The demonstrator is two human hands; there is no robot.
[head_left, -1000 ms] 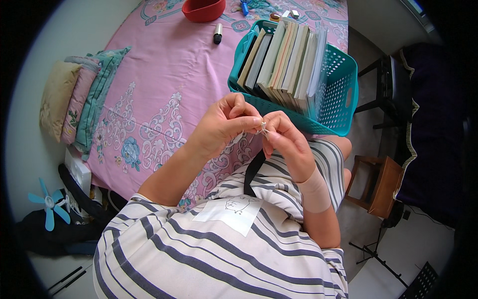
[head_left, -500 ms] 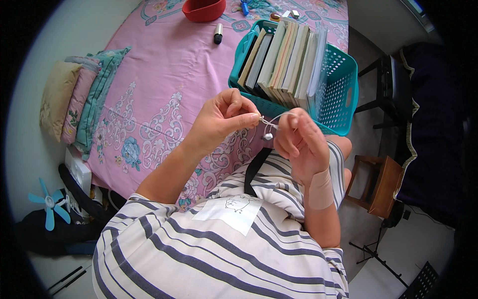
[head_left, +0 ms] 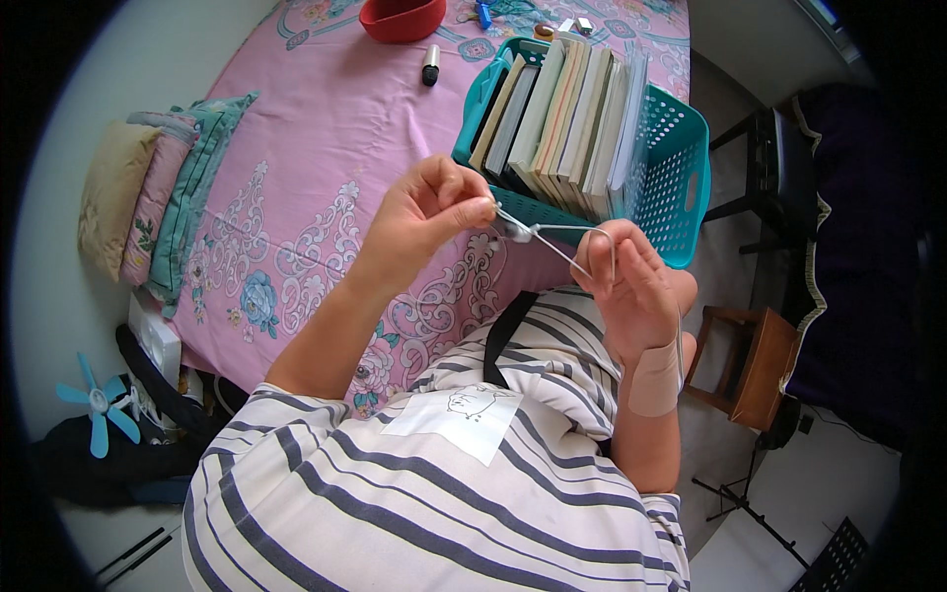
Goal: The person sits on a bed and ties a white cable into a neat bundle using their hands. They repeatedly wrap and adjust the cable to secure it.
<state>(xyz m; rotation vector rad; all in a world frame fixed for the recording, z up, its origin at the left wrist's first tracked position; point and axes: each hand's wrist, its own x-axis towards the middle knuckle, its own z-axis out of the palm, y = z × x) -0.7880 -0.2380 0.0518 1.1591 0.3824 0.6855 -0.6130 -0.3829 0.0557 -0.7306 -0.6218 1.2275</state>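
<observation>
Thin white earphones [head_left: 521, 233] are stretched between my two hands, their cord bunched into a small tangle in the middle. My left hand [head_left: 426, 209] pinches one end of the cord between thumb and forefinger. To the right, my right hand [head_left: 631, 291] has its fingers curled, with a loop of the cord passing round the fingertips and pulled taut. A strand of cord hangs down past my right wrist, which wears a beige band [head_left: 654, 380]. Both hands are in the air above my lap, just in front of a teal basket [head_left: 695, 187].
Upright books [head_left: 562, 123] fill the basket's left part. On the pink flowered bedspread [head_left: 326, 128] lie a red bowl [head_left: 402, 20] and a small black-and-silver cylinder [head_left: 431, 66]. Folded cushions [head_left: 163, 197] lean at the left; a wooden stool [head_left: 755, 370] stands at the right.
My right hand has moved right and slightly down, and my left hand slightly up and left. The cord between them is now drawn tighter, with a wider loop at the right fingers.
</observation>
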